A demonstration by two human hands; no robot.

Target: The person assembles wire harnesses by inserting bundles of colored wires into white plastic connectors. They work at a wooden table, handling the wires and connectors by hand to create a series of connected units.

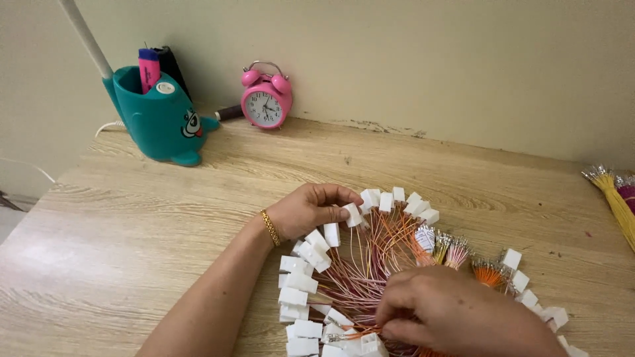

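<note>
A: Entry, head view. Your left hand [305, 210] sits at the upper left of the fan of wire leads [370, 264] on the table [132, 231]. Thumb and fingers are pinched together on one white connector [352, 215] at the top of the arc. A gold bracelet [270, 227] rings that wrist.

B: And the connector relative to your grip?

A: It pokes out to the right of your fingertips [334, 213], touching them, in line with the next white housings along the curve. The rest of the row runs down below your palm, just beside it, in a stacked column.

B: Right hand?

A: Your right hand [456, 314] lies low, over the centre where the wires bunch. Its fingers are curled down and closed on the orange and pink strands near the bottom edge. Which strand is clamped, I cannot tell; the knuckles hide the tips.

B: Gap between the two hands?

A: Well apart. The wires span the space between them, fanning from your right hand up toward the housing in your left.

B: Surroundings?

A: Bare metal-tipped ends [450, 248] stand just above your right hand. A yellow wire bundle [618, 201] lies at the table's right edge. By the wall: a teal pen holder [159, 119] with a pink marker [149, 69] in it, and a pink alarm clock [266, 100], both well away from your hands.
</note>
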